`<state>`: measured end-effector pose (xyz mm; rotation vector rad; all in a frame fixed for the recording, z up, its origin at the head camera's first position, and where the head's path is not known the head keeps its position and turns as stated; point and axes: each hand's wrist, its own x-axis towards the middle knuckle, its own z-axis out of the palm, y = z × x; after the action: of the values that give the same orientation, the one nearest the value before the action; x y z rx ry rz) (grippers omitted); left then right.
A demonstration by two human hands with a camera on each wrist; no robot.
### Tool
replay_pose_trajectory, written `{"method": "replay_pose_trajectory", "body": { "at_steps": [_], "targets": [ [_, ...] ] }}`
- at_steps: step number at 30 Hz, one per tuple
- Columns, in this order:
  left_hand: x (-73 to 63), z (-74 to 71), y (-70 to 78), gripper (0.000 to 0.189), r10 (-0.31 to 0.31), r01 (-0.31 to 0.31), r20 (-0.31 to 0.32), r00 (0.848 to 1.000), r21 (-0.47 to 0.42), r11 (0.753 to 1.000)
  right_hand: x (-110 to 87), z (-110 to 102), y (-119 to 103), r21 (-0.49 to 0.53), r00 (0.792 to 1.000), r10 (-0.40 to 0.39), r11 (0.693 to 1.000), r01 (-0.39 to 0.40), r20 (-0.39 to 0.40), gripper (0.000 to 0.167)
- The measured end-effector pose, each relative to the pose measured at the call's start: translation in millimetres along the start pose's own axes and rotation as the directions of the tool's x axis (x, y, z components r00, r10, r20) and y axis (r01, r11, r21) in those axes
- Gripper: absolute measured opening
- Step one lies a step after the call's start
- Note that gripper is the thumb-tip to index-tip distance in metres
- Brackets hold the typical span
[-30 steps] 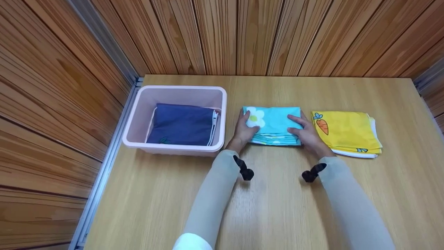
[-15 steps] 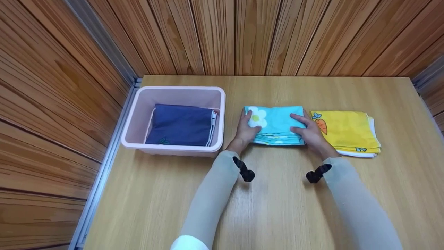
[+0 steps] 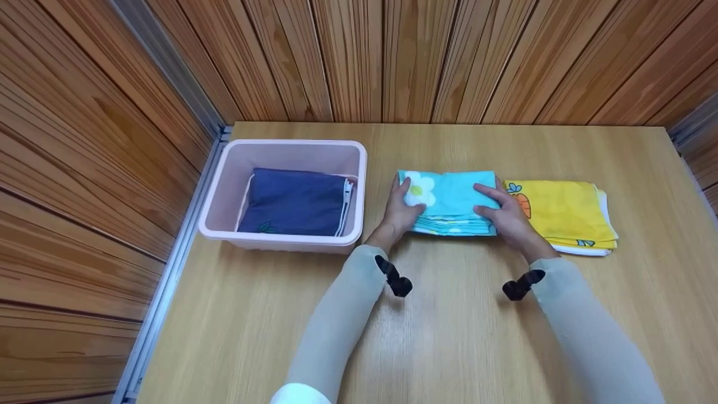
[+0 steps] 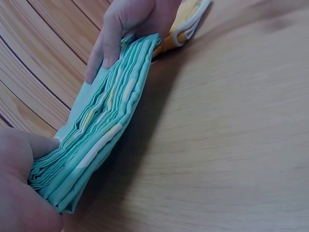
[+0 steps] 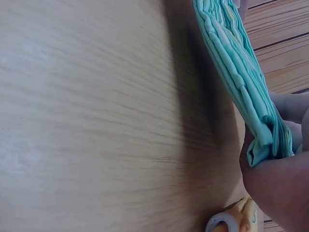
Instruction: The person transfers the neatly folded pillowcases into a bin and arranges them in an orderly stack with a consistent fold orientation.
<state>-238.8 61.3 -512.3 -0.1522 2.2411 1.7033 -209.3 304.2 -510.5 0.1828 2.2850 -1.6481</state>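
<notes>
A folded turquoise cloth [image 3: 451, 196] with a white flower print is held level between both hands in the head view. My left hand [image 3: 399, 210] grips its left end, thumb and fingers on top. At the opposite end, my right hand [image 3: 507, 216] grips it the same way. The left wrist view shows the many stacked layers of the cloth [image 4: 104, 116] edge-on, with a dark shadow below on the table. From the right wrist, the cloth's folded edge [image 5: 241, 82] sits in my right hand [image 5: 280, 183].
To the left stands a pink plastic bin [image 3: 363, 168] with a folded navy cloth [image 3: 297, 202] inside. A folded yellow cloth [image 3: 566, 210] with a carrot print lies just right of my right hand. Wood-panelled walls [image 3: 415, 62] border the table [image 3: 449, 348] at the back and left.
Both hands have moved slightly right with the turquoise cloth, and my right hand now overlaps the left edge of the yellow cloth. The bin and navy cloth stay put.
</notes>
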Motion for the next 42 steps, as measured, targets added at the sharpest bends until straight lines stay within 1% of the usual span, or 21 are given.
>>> {"method": "replay_pose_trajectory", "body": {
  "at_steps": [4,12,18,20,25,29,33,38,42],
  "targets": [
    [-1.5,-0.6,1.7,0.073,-0.006,0.006,0.004,1.000,-0.007,1.000,-2.1,-2,-1,0.010,1.000,-0.009,1.000,0.009,0.006,0.057],
    [-5.8,-0.1,5.7,0.073,0.003,-0.003,0.004,1.000,-0.013,1.000,-7.5,-5,-6,-0.019,1.000,-0.013,1.000,0.013,0.011,0.057],
    [-11.6,-0.9,7.8,0.072,0.054,-0.054,0.007,0.999,0.005,0.999,-9.2,-7,-9,0.002,0.999,-0.034,0.999,0.034,0.012,0.058],
    [-13.7,-1.1,8.8,0.072,0.062,-0.062,0.009,0.998,0.001,0.998,-10.3,-8,-9,0.001,0.999,-0.038,0.999,0.038,0.018,0.057],
    [-19.0,-1.8,11.9,0.072,0.057,-0.057,0.028,0.998,0.002,0.998,-19.0,-10,-15,-0.044,0.999,-0.044,0.998,0.045,0.019,0.057],
    [-22.5,-3.0,14.4,0.071,0.064,-0.064,0.028,0.998,-0.007,0.998,-27.6,-11,-23,-0.067,0.998,-0.067,0.995,0.068,0.009,0.058],
    [-25.6,-3.7,16.7,0.071,0.071,-0.070,0.032,0.997,-0.030,0.997,-32.3,-11,-26,-0.054,0.997,-0.080,0.995,0.080,0.005,0.058],
    [-29.7,-4.9,20.2,0.072,0.060,-0.057,0.054,0.997,-0.044,0.997,-35.1,-13,-24,-0.057,0.996,-0.086,0.995,0.086,0.006,0.058],
    [-32.7,-7.9,22.5,0.071,0.065,-0.061,0.069,0.995,-0.060,0.996,-38.2,-15,-25,-0.043,0.997,-0.082,0.996,0.082,0.003,0.059]
  ]
}}
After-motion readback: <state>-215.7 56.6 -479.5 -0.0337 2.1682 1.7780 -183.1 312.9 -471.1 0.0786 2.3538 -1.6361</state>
